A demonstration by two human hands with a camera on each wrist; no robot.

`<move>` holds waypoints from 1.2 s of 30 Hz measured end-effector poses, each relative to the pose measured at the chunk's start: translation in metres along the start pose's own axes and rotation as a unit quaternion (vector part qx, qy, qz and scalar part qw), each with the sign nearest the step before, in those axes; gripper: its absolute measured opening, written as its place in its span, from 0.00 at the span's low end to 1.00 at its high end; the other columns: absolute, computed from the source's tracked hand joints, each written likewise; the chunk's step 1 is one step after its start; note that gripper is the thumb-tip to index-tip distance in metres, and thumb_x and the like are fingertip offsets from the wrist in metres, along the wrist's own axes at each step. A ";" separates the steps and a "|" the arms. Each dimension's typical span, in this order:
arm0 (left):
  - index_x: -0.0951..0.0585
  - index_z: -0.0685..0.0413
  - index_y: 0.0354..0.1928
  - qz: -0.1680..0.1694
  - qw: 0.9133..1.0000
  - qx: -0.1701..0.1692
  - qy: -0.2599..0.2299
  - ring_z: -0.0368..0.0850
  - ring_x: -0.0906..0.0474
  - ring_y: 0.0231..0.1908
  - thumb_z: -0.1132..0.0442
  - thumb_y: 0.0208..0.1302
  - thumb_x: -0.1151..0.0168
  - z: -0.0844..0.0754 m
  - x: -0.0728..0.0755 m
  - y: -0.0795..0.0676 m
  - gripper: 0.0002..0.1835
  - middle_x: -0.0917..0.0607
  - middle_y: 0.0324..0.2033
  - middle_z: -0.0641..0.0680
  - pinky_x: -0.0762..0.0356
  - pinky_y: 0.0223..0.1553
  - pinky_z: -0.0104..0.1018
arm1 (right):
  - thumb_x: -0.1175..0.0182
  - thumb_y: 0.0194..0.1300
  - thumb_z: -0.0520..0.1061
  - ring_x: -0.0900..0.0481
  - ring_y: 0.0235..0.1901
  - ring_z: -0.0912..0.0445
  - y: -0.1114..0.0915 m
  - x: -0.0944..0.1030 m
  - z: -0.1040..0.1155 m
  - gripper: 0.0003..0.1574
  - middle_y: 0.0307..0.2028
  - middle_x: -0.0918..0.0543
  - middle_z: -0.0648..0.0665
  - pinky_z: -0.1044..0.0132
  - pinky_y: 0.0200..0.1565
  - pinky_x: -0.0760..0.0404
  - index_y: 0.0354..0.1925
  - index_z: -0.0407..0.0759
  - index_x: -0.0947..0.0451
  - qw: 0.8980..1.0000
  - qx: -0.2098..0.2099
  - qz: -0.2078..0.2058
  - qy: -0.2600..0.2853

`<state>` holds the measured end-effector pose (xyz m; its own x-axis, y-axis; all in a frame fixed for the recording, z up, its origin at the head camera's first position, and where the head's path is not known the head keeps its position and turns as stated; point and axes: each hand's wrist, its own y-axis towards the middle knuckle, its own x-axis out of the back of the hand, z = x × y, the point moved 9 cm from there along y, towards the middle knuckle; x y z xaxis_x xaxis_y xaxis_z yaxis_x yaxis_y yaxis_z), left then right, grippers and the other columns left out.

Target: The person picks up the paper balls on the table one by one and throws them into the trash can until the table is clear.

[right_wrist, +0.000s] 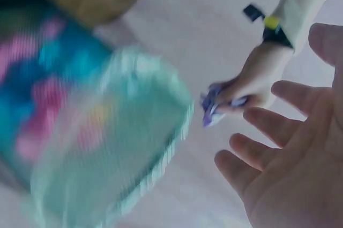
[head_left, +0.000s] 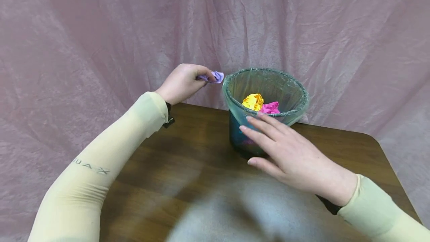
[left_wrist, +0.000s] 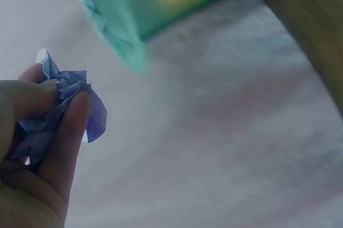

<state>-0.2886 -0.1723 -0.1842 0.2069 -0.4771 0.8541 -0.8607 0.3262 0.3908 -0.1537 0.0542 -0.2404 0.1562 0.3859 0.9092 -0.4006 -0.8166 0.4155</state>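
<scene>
A crumpled purple paper (head_left: 217,77) is pinched between the thumb and fingers of my left hand (head_left: 183,82), just left of the bin's rim. In the left wrist view the creased purple paper (left_wrist: 64,99) sticks out past the fingertips. A bin (head_left: 239,132) with a thin green plastic liner (head_left: 302,98) stands on the table. Inside it lie a crumpled yellow paper (head_left: 253,101) and a crumpled pink paper (head_left: 270,108). My right hand (head_left: 289,152) has its fingers extended in front of the bin and holds nothing; whether it touches the liner I cannot tell.
The brown wooden table (head_left: 195,141) ends at a rounded corner on the right. Behind it hangs a pink draped curtain (head_left: 134,29). Through the bin's side in the right wrist view, blurred pink and blue shapes (right_wrist: 51,91) show.
</scene>
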 end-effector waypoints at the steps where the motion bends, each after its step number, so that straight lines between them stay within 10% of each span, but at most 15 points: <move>1: 0.10 0.51 0.44 0.003 1.000 -0.010 -0.003 0.40 0.20 0.42 0.70 0.71 0.39 -0.011 -0.001 0.005 0.11 0.11 0.46 0.48 0.23 0.48 0.35 | 0.37 0.71 0.61 0.45 0.77 0.44 0.001 0.009 -0.007 0.44 0.75 0.34 0.41 0.46 0.72 0.41 0.77 0.48 0.36 1.000 -0.007 -0.007 -0.006; 16: 0.10 0.50 0.45 0.130 0.986 -0.106 0.017 0.38 0.21 0.41 0.67 0.73 0.39 -0.105 -0.064 0.057 0.10 0.12 0.44 0.45 0.24 0.49 0.28 | 0.42 0.75 0.60 0.51 0.77 0.36 -0.024 0.040 -0.109 0.44 0.77 0.41 0.35 0.41 0.75 0.51 0.79 0.43 0.41 0.984 -0.172 0.029 -0.020; 29: 0.18 0.52 0.64 0.239 0.968 -0.069 0.039 0.41 0.24 0.50 0.66 0.75 0.46 -0.103 -0.100 0.066 0.19 0.17 0.58 0.48 0.28 0.58 0.28 | 0.43 0.75 0.61 0.51 0.77 0.35 -0.030 0.034 -0.118 0.44 0.76 0.40 0.32 0.40 0.74 0.50 0.79 0.43 0.41 0.981 -0.189 0.037 -0.014; 36: 0.28 0.43 0.74 0.278 0.955 -0.067 0.081 0.46 0.35 0.72 0.62 0.77 0.48 -0.097 -0.109 0.060 0.26 0.35 0.76 0.53 0.36 0.70 0.35 | 0.42 0.75 0.61 0.49 0.76 0.34 -0.030 0.030 -0.119 0.43 0.75 0.38 0.32 0.40 0.74 0.49 0.78 0.43 0.39 0.982 -0.185 0.030 -0.014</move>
<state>-0.3175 -0.0220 -0.2210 -0.1859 -0.0714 0.9800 -0.7938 0.5987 -0.1069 -0.2441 0.1415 -0.2293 0.1461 0.3256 0.9341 -0.7090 -0.6241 0.3285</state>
